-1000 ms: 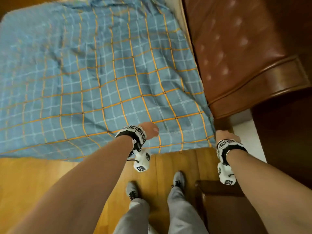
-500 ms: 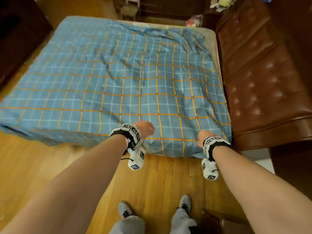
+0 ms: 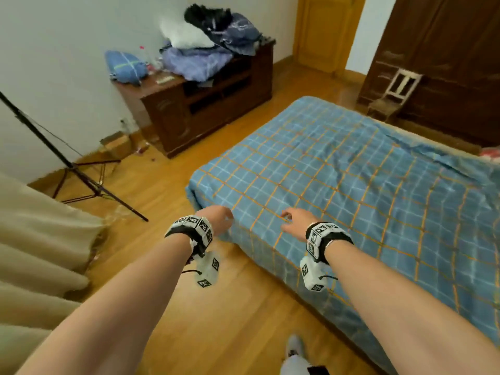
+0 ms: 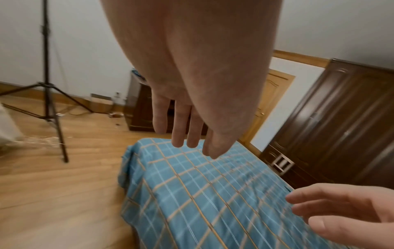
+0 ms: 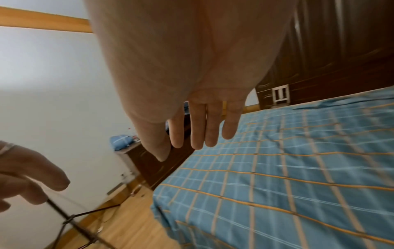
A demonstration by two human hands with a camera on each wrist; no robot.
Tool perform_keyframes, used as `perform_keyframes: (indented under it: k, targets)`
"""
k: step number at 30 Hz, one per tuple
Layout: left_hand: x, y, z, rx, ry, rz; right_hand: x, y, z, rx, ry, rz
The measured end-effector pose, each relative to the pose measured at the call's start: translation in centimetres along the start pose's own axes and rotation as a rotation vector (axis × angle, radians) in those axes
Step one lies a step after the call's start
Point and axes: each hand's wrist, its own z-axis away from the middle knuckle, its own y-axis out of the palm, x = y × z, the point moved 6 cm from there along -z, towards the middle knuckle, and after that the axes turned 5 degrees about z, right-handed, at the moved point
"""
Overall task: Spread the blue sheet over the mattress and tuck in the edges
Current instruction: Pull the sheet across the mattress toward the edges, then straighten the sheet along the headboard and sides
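Now blue sheet [image 3: 351, 185] below both grips: left hand [image 3: 216, 219], right hand [image 3: 296, 220] slack-fingered, empty.

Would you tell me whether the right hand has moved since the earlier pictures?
Yes. The right hand left the headboard-side corner and now hovers open near the sheet's opposite corner.

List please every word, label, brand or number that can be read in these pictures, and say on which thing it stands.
No readable words, brands or numbers.
Wrist bands on the left hand and right hand: black-and-white square code patterns only, no letters.
Dark garment on the wooden cabinet: a pale print, too blurred to read.
Blue sheet: a checked pattern, no text.
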Motion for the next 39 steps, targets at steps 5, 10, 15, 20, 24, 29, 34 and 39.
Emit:
perform_keyframes:
  k: [5, 10, 15, 20, 24, 29, 34, 39]
  targets:
    - [12.7, -5.9, -3.9, -0.082, -0.154, 0.065, 12.2, -1.2, -12.0, 0.062, -0.155, 0.027]
    - [24.2, -12.5, -12.3, -0.092, -0.311, 0.104, 21.0, -2.3, -26.9, 0.138, -0.2, 0.021]
    - [32.9, -18.9, -20.5, -0.104, -0.347, 0.161, 29.9, -3.0, -39.6, 0.211, -0.206, 0.115]
    - [40.8, -21.7, -29.0, -0.032, -0.342, 0.23, 37.3, -3.9, -49.0, 0.268, -0.222, 0.145]
    - [47.6, -19.7, -39.7, 0.093, -0.324, 0.244, 39.9, -2.4, -57.8, 0.213, -0.198, 0.23]
    - [53.5, -15.4, -54.0, 0.189, -0.223, 0.208, 41.5, 4.1, -69.5, 0.199, -0.102, 0.318]
    - [58.4, -7.5, -64.9, 0.332, -0.201, 0.214, 41.0, 14.0, -78.0, 0.328, -0.009, 0.411]
    - [61.6, 3.6, -72.5, 0.42, -0.298, 0.346, 37.5, 22.7, -83.9, 0.407, 0.118, 0.417]
